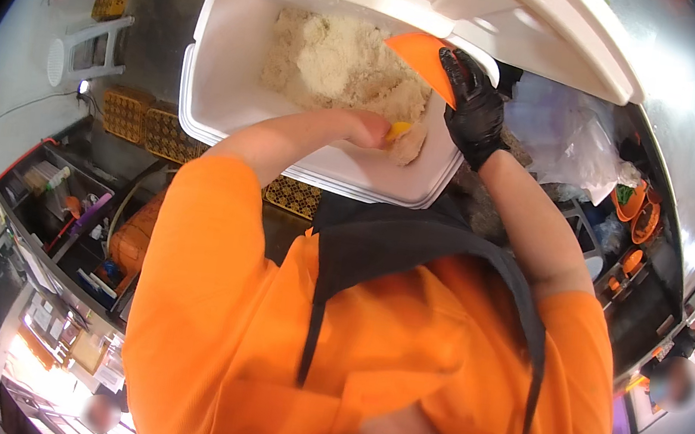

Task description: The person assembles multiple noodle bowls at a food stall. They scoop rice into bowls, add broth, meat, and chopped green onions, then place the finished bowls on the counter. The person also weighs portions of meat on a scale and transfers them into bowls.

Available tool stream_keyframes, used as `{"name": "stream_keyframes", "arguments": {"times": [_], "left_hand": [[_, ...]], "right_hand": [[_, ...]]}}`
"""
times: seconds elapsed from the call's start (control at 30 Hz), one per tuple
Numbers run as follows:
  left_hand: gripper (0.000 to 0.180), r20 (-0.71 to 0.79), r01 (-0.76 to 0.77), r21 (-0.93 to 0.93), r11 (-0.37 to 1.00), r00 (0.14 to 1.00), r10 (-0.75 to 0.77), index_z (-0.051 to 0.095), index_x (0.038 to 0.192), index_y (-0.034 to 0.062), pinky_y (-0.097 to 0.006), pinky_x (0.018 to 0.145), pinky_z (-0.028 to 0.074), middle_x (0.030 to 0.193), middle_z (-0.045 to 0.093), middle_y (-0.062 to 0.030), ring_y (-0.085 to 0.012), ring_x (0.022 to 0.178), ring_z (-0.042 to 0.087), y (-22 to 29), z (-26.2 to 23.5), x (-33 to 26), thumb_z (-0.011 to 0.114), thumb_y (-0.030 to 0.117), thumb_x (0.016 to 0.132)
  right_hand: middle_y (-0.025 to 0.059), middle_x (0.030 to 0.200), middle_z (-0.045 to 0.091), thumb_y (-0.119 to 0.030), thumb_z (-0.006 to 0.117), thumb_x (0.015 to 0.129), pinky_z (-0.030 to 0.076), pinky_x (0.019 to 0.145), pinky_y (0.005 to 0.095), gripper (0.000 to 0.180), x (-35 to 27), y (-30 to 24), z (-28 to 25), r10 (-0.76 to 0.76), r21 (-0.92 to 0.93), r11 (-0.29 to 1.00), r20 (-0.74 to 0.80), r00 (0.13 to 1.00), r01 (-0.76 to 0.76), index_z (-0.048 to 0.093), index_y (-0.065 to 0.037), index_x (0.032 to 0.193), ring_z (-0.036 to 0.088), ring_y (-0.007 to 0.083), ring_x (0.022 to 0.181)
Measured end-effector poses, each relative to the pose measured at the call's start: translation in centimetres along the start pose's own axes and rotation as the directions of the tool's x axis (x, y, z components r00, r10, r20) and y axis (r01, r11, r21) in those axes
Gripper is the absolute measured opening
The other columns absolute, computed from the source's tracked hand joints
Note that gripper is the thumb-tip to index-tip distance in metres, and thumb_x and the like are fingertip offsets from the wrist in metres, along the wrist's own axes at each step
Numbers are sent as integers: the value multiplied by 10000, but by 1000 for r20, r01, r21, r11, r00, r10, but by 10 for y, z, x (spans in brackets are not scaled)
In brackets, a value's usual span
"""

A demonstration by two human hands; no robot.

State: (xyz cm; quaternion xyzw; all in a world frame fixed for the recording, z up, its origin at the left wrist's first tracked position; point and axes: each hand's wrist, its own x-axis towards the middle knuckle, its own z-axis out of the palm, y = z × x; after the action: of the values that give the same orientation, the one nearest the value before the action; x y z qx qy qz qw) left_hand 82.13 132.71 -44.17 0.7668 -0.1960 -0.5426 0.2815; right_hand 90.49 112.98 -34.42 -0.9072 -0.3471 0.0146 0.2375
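A large white tub (231,107) in front of me holds a pale, crumbly heap of flour-like powder (333,55). My left hand (369,129), bare, reaches down inside near the front right wall and is closed on a yellow scoop (398,130). Tan powder is heaped on the scoop; much of it and my fingertips are hidden. At the tub's right rim, my right hand (475,111) in a black glove grips the edge of an orange bowl (425,63), which tilts above the powder.
The tub's raised white lid (552,34) stands behind it. Clear plastic bags (560,143) lie to the right, near orange bowls (646,221). Yellow crates (126,113) and a white stool (90,55) are at left; a dark sink unit (48,180) sits at lower left.
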Motion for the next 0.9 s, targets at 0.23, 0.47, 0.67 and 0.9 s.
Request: {"name": "stream_keyframes", "arguments": {"times": [0.23,0.47,0.67,0.9], "left_hand": [[377,85,39,-63,997,996,-33,596,1067,17,-387,746,477,859,652,-136,-269,791,615,47,-51,-113,548,335,871],[256,71,62,-355,933,997,-40,605,1055,29,-246,565,408,701,536,-2,-80,620,480,167,-152,-273,601,211,875],[181,-255,-80,-258,963,967,12,624,874,24,-217,450,339,613,517,4,-70,493,449,274,-264,-325,577,197,850],[222,-410,-238,-345,908,908,82,590,983,12,-215,406,292,595,455,22,-56,447,361,355,-408,-203,569,223,917]], "right_hand": [[109,1357,472,-45,589,728,486,921,404,731,-6,1,8,50,-72,996,0,999,-50,407,-232,1411,517,319,1165],[142,1372,471,-23,476,745,507,855,425,723,-5,-4,1,41,-140,989,11,999,-39,364,-169,1444,553,327,1110],[179,1329,483,-26,462,772,514,823,414,687,1,-6,19,-48,-165,985,-31,998,42,371,-158,1440,561,342,1070],[150,1325,502,-64,461,793,473,907,425,640,-9,-3,3,41,-74,996,-47,998,-45,393,-140,1426,510,287,1177]]}}
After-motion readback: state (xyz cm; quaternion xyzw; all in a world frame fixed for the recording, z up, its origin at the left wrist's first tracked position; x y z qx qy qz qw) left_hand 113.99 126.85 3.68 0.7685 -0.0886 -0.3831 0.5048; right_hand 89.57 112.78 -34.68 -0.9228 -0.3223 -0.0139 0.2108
